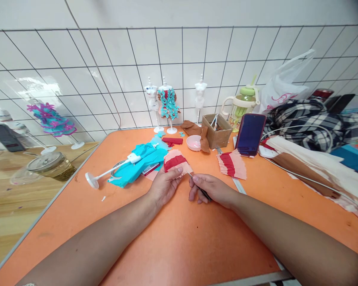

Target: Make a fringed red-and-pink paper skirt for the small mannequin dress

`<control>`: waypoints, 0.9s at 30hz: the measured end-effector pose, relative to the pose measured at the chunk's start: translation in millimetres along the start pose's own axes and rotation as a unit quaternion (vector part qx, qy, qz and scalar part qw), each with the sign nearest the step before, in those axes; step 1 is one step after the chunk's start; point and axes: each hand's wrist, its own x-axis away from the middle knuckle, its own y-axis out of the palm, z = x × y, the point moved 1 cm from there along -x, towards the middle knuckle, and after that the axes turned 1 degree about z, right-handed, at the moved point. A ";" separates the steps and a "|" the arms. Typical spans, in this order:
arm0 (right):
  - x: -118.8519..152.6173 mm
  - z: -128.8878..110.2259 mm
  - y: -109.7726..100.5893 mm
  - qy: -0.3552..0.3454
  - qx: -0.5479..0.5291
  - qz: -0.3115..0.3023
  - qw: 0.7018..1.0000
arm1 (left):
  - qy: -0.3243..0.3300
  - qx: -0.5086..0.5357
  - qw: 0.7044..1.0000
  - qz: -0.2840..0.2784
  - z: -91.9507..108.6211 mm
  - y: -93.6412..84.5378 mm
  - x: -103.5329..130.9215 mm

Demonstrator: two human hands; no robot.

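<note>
The left hand point(166, 183), grip pinching its lower edge, holds a pleated pink-and-red paper strip point(176, 161) above an orange bench point(155, 242), while the right hand point(210, 188), grip closed around a slim dark-handled tool point(203, 193), brings the metal tip to the strip's fringed edge. A second pleated piece point(232, 164) lies to the right, near a propped smartphone point(251, 135). Miniature white dress form point(199, 95) and cardboard box point(216, 132) stand behind.

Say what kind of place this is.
Probably a small craft workspace: miniature dress forms, one in a teal ruffled outfit, pleated crepe-like pieces, and an orange worktable.
</note>
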 end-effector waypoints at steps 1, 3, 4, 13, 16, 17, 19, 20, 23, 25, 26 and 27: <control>0.1 0.4 0.0 -0.002 0.000 -0.001 1.000 | 0.000 -0.001 1.000 0.000 0.1 0.3 0.2; 0.3 1.2 0.0 -0.003 -0.001 -0.003 1.000 | 0.000 -0.001 1.000 0.000 0.1 0.8 0.4; 0.4 1.5 0.0 -0.002 -0.001 -0.003 1.000 | 0.000 -0.001 1.000 0.001 0.2 0.9 0.5; -0.1 0.9 -0.3 -0.006 -0.002 -0.010 1.000 | 0.005 0.007 1.000 0.009 -0.1 0.8 1.3; -0.2 0.7 -0.2 -0.009 -0.006 -0.013 1.000 | 0.006 0.010 1.000 0.014 0.3 1.4 1.3; -0.2 0.7 -0.3 -0.009 -0.007 -0.013 1.000 | 0.005 0.010 1.000 0.014 0.5 1.5 1.4; 0.2 0.7 -0.3 -0.009 -0.007 -0.014 1.000 | 0.005 0.009 1.000 0.016 0.9 1.2 1.5; 0.3 0.6 -0.3 -0.008 -0.005 -0.014 1.000 | 0.005 0.009 1.000 0.019 1.0 0.9 1.4; 0.7 0.1 -0.2 -0.004 0.000 -0.015 1.000 | 0.002 0.014 1.000 0.027 1.0 -0.3 0.6; 0.6 -0.1 -0.3 -0.003 0.002 -0.014 1.000 | -0.002 0.022 0.999 0.031 0.8 -0.8 -0.4; 0.6 -0.2 -0.4 -0.004 0.001 -0.013 1.000 | -0.002 0.026 0.999 0.031 0.7 -0.8 -0.8; 0.5 -0.1 -0.6 -0.005 -0.001 -0.012 1.000 | -0.002 0.028 0.999 0.030 0.6 -0.7 -1.1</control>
